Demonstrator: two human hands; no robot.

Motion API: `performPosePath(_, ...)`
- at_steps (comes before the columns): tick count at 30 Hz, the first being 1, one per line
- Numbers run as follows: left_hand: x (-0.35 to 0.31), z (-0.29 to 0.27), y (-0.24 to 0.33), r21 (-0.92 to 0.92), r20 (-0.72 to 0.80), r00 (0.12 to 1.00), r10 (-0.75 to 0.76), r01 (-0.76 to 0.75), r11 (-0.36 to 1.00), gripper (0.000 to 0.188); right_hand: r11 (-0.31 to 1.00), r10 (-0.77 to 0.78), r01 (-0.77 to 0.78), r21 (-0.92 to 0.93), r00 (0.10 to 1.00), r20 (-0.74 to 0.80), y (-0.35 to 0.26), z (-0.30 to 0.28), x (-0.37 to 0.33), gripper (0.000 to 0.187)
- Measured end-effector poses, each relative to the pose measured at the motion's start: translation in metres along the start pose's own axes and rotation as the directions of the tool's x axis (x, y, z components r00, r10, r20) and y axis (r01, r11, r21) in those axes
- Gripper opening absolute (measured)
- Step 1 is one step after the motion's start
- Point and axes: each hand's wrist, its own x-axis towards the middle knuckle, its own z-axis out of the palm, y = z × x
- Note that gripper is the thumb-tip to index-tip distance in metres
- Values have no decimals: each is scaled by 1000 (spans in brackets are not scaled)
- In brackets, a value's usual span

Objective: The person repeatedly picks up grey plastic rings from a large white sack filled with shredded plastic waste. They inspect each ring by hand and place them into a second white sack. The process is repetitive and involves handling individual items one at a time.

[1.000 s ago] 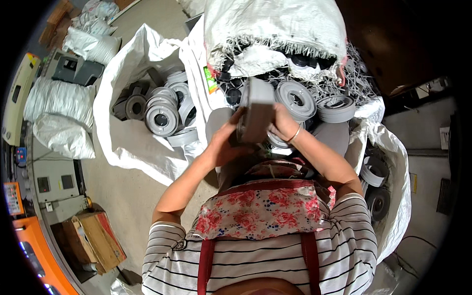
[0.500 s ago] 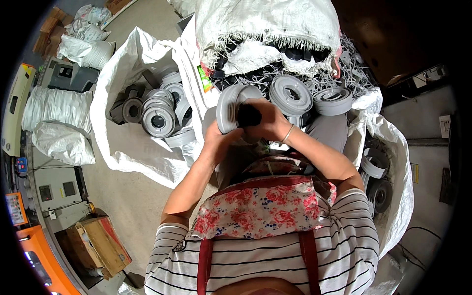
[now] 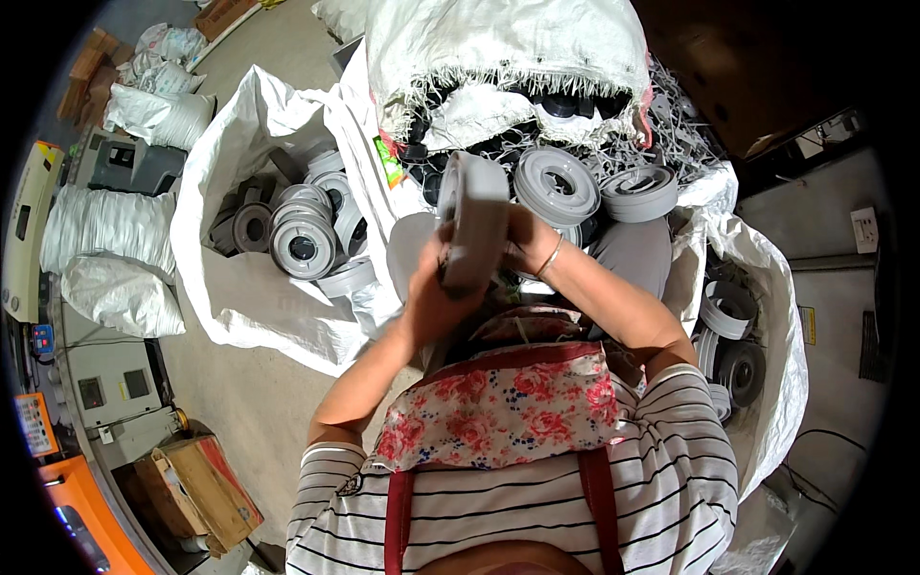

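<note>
Above my lap I hold a grey round plastic part (image 3: 482,216), turned nearly edge-on and blurred by motion. My left hand (image 3: 431,292) is closed around its lower left side. On the other side, my right hand (image 3: 529,240) grips near the rim, its fingertips hidden behind the part. A grey flanged ring part (image 3: 558,185) lies just beyond my right hand, with another grey ring part (image 3: 640,194) to its right. No black piece shows in either hand.
A white woven sack (image 3: 259,311) with grey parts stands open on the left. Another white sack (image 3: 781,383) holds parts on the right. Ahead, a large white sack (image 3: 508,43) spills black pieces beside grey plastic scraps (image 3: 685,125). A torn cardboard box (image 3: 216,489) sits lower left.
The grey part has turned from showing its ribbed side to nearly edge-on. The black piece seen at my right hand is now out of sight. My left hand has shifted lower around the part.
</note>
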Motion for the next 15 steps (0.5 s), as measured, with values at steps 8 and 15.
performPosePath(8, 10, -55, -31, 325, 472, 864, 174, -354, 877, 65, 997, 31, -33, 64, 999, 36, 5, -14, -5, 37)
performPosePath(15, -1, -59, -11, -245, 387, 870, -304, 415, 876, 57, 625, -322, 343, -701, 932, 169, 22, -18, 6, 34)
